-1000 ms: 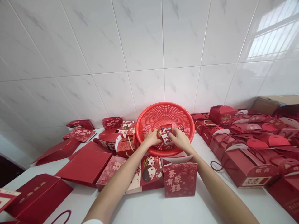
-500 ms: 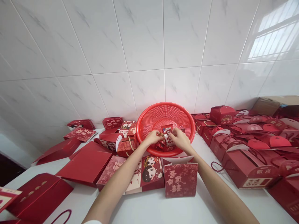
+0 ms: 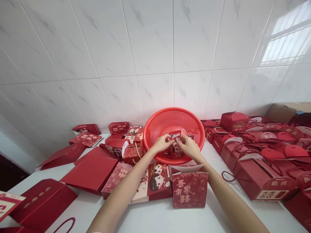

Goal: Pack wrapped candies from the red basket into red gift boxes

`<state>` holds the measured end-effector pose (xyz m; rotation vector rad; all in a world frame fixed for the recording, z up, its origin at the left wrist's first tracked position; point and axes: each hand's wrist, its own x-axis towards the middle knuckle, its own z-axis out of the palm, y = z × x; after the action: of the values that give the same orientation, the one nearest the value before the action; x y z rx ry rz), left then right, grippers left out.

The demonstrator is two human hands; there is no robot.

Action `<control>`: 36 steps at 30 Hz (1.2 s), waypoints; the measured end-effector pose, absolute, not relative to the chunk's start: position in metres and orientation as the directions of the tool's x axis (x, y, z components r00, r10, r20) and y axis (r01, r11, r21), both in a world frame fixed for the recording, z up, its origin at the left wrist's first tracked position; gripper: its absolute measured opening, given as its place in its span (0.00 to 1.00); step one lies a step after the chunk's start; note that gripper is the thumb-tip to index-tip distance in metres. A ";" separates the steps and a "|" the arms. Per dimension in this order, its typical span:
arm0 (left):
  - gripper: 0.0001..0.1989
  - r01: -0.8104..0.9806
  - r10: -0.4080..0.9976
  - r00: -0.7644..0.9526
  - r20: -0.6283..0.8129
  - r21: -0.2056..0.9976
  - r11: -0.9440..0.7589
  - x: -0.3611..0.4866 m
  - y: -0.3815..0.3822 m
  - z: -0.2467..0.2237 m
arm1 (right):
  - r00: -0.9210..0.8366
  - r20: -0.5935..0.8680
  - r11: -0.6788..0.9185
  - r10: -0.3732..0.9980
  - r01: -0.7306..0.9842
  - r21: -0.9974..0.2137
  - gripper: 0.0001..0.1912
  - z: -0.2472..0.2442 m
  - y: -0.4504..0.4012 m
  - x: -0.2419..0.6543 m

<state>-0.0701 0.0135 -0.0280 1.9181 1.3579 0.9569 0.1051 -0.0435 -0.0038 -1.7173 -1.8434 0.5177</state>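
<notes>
Both of my hands reach into a red plastic colander (image 3: 148,124) that holds several small red snack packets (image 3: 177,155). My left hand (image 3: 162,144) is closed, fingertips pinching at the red packets on the left side. My right hand (image 3: 191,147) is closed too, with thumb and fingers on a red printed packet (image 3: 178,145) near the colander's middle. The exact grip is partly hidden by the fingers. In front of the colander, between my forearms, a red gift box (image 3: 189,191) with gold lettering stands upright, its top open.
Several red gift boxes (image 3: 89,170) lie along the left side of the white table (image 3: 155,220). Closed red boxes with rope handles (image 3: 264,181) crowd the right side. A cardboard carton (image 3: 282,111) sits at the far right. A tiled wall (image 3: 155,90) rises behind.
My left hand has moved slightly right, closer to my right hand, over the packets. The view has shifted a little, so the whole scene sits slightly further right.
</notes>
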 end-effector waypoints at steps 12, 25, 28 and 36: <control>0.11 0.594 0.983 0.177 0.044 0.792 -0.142 -0.067 0.015 -0.025 | -0.022 0.141 0.104 0.990 0.789 -0.606 0.14 -0.004 -0.044 0.105; 0.09 0.861 0.961 0.276 -0.014 0.448 -0.241 -0.065 0.001 -0.018 | -0.023 0.145 0.109 0.989 0.778 -0.618 0.14 -0.007 -0.042 0.106; 0.12 0.832 0.933 0.355 -0.055 0.475 -0.289 -0.066 0.002 -0.018 | -0.023 0.154 0.115 0.988 0.775 -0.622 0.13 -0.008 -0.041 0.106; 0.10 0.701 0.840 0.536 -0.085 0.599 -0.387 -0.070 0.007 -0.022 | -0.021 0.156 0.114 0.988 0.776 -0.620 0.15 -0.008 -0.041 0.107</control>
<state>-0.0699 0.0070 -0.0222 2.1922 1.2421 0.3109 0.1068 -0.0415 -0.0076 -1.7095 -1.8455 0.4958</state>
